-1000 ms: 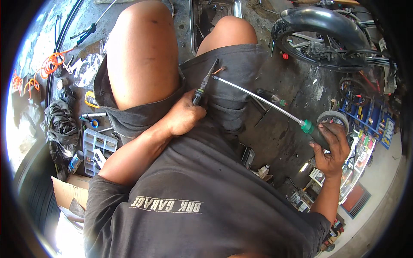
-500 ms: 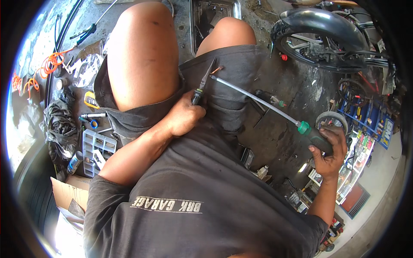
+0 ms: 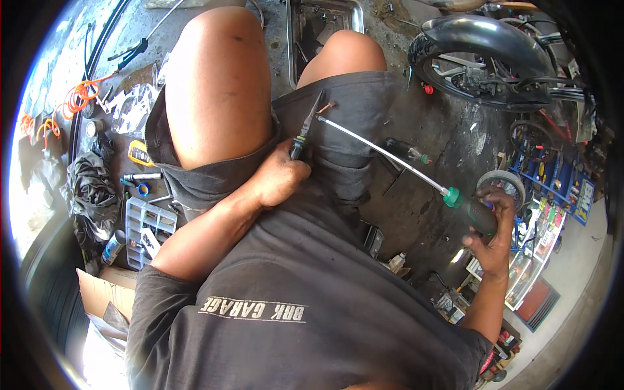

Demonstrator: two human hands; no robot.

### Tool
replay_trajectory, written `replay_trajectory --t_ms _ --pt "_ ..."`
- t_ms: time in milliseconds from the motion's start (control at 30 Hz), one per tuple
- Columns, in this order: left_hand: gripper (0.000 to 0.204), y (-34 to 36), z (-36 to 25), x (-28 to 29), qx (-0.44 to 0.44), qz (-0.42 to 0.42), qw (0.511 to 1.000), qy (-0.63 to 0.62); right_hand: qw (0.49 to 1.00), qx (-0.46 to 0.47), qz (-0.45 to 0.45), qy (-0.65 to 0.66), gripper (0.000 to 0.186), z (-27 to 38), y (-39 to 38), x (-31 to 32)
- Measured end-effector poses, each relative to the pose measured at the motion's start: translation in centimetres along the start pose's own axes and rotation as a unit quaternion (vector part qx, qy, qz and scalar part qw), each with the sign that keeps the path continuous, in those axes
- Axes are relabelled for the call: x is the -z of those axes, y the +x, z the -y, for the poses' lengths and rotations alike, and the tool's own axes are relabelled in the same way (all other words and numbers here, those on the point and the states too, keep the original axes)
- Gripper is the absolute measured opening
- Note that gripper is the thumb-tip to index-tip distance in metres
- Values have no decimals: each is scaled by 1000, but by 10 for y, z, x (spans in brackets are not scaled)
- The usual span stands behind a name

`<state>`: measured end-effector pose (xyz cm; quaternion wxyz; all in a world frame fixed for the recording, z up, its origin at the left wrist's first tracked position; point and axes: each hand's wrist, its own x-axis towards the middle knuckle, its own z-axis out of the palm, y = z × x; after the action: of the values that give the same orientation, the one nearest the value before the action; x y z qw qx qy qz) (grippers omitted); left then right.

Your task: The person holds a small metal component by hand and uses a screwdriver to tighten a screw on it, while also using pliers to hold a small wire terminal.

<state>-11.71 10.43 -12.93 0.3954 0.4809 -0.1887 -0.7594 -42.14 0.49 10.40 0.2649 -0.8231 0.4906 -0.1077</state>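
Note:
My left hand point(image 3: 286, 174) is closed around the dark handles of long-nose pliers point(image 3: 307, 125), whose slim jaws point away from me over my shorts. A small copper-coloured piece point(image 3: 327, 106) shows beside the jaws; I cannot tell whether they grip it. Out to the right, my right hand point(image 3: 495, 237) holds a long screwdriver point(image 3: 396, 160) by its green and black handle, with the fingers on the far side and the thumb lower, near the handle's end. The shaft slants toward the pliers, its tip close to the jaws and the copper piece.
A metal tray point(image 3: 359, 14) lies beyond my knees. At the far right stands a motorcycle wheel under a black fender point(image 3: 484, 36). To the left are an orange coiled hose point(image 3: 77, 97), a yellow device point(image 3: 138, 153) and a compartment box point(image 3: 133, 224). A small wheel point(image 3: 508, 185) is near my right hand.
My right fingers have shifted on the screwdriver handle, and the thumb has come down away from its side. The handle has moved slightly left. My left hand and the pliers hold still.

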Motion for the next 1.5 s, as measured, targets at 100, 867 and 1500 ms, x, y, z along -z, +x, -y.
replay_trajectory --t_ms 100,867,1500 --pt "30 1 4 0 -4 1 1000 -4 985 105 12 -137 55 -1 -1 3" --pt "27 -1 -1 -2 7 -15 1000 3 942 -249 -48 218 43 9 -12 -7" --pt "38 -4 -6 -3 -29 -23 998 51 949 -254 -1 187 46 -5 -33 -7"
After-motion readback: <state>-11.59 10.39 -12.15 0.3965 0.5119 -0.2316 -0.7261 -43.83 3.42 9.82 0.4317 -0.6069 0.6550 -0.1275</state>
